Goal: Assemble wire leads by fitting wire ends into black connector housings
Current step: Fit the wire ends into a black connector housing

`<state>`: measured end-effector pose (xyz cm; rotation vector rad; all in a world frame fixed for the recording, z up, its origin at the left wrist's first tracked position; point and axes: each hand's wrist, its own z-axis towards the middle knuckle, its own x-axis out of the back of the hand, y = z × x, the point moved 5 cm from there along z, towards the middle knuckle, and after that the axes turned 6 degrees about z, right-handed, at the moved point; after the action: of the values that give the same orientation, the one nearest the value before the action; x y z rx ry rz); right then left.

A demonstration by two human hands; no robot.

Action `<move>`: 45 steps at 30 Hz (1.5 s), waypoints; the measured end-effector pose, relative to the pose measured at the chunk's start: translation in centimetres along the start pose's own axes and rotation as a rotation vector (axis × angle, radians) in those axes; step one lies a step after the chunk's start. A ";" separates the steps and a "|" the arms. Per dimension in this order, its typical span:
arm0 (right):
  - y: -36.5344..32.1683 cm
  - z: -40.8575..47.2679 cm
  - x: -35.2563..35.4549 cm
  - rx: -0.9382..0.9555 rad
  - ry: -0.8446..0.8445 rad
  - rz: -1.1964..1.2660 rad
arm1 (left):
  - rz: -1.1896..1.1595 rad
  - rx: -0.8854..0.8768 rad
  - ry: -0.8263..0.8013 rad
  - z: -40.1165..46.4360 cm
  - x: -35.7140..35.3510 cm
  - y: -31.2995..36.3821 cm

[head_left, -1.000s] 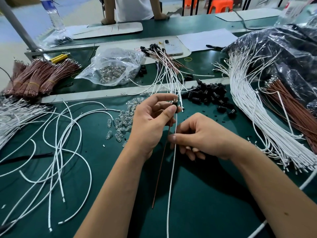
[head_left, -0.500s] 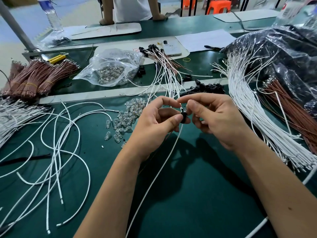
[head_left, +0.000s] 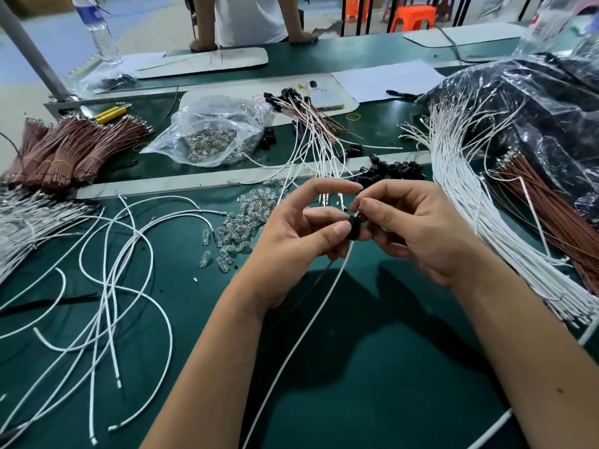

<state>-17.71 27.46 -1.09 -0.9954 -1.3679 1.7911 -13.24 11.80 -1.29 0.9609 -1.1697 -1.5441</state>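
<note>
My left hand [head_left: 296, 236] pinches a small black connector housing [head_left: 354, 229] between thumb and fingers above the green table. A white wire [head_left: 301, 338] and a thin brown wire [head_left: 319, 277] hang down from it toward me. My right hand [head_left: 418, 228] meets it from the right, its thumb and forefinger pinching a metal wire end [head_left: 356, 212] at the top of the housing. Loose black housings [head_left: 392, 170] lie in a heap just beyond my hands. Finished leads [head_left: 311, 124] lie fanned out behind them.
White wires [head_left: 479, 202] stream along the right side beside brown wires [head_left: 557, 215] and a black plastic bag [head_left: 534, 108]. Small glass bulbs [head_left: 246, 218] are scattered left of my hands, with a bag of them [head_left: 210, 137] behind. Loose white wires [head_left: 107, 280] and brown bundles [head_left: 64, 150] lie left. A person stands across the table.
My right hand rose from the table, where it held the wires lower down, up to the housing in my left hand. It now pinches the wire end there.
</note>
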 end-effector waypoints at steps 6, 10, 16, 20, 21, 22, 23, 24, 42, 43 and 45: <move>0.1 0.0 0.0 0.008 0.039 0.014 | 0.011 -0.011 0.040 0.0 -0.1 -0.1; 0.2 0.1 -0.1 0.006 0.060 0.030 | 0.035 0.001 0.098 -0.1 0.1 0.0; 0.5 0.2 0.3 -0.003 0.115 0.011 | 0.133 0.016 0.150 -0.1 0.1 0.0; 0.8 0.3 0.5 -0.006 0.123 -0.010 | 0.152 0.015 0.173 0.0 0.1 0.1; 0.8 0.3 0.5 -0.008 0.122 -0.013 | 0.140 0.021 0.177 0.0 0.2 0.1; 0.8 0.3 0.6 -0.009 0.120 -0.015 | 0.128 0.028 0.182 0.0 0.2 0.0; 0.9 0.3 0.6 -0.011 0.118 -0.018 | 0.123 0.034 0.186 0.1 0.2 0.0; 0.9 0.3 0.6 -0.010 0.116 -0.021 | 0.124 0.038 0.189 0.0 0.2 0.0; 1.5 0.1 -0.9 -0.073 0.018 -0.205 | 0.150 -0.055 0.410 0.1 2.1 0.0; 1.5 0.1 -1.0 -0.055 0.020 -0.213 | 0.146 -0.056 0.410 0.1 2.1 0.0; 1.5 0.2 -1.0 -0.021 0.030 -0.220 | 0.138 -0.063 0.399 0.2 2.1 0.1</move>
<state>-17.54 26.17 -2.39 -0.8436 -1.4220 1.5962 -13.93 9.80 -1.28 1.0635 -0.8788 -1.2027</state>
